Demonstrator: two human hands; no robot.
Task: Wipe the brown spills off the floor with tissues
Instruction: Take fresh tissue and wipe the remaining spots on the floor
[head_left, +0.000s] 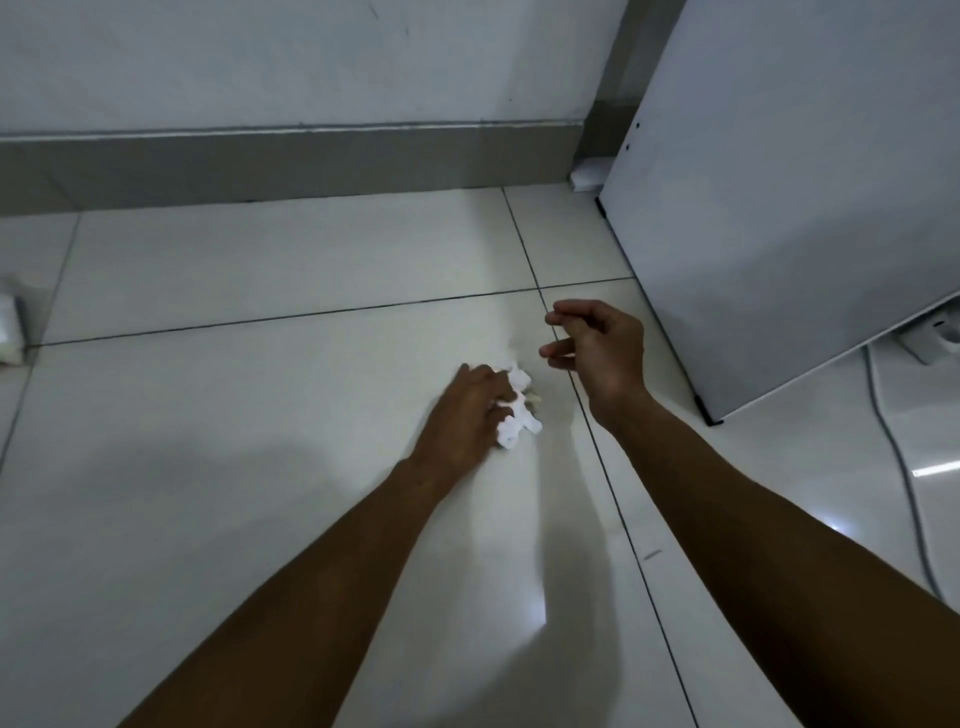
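Note:
My left hand (467, 410) presses a crumpled white tissue (517, 415) down on the white tiled floor (234, 415). A small brown patch (532, 399) shows at the tissue's right edge. My right hand (597, 348) hovers just above and to the right of the tissue, fingers loosely curled and apart, holding nothing. The part of the tissue under my left fingers is hidden.
A white cabinet panel (779, 208) stands at the right, its corner close to my right hand. A power strip (930, 338) and a cable (898, 457) lie beneath it. A tissue pack (10, 327) sits at the far left edge. A grey skirting board (260, 166) runs along the wall.

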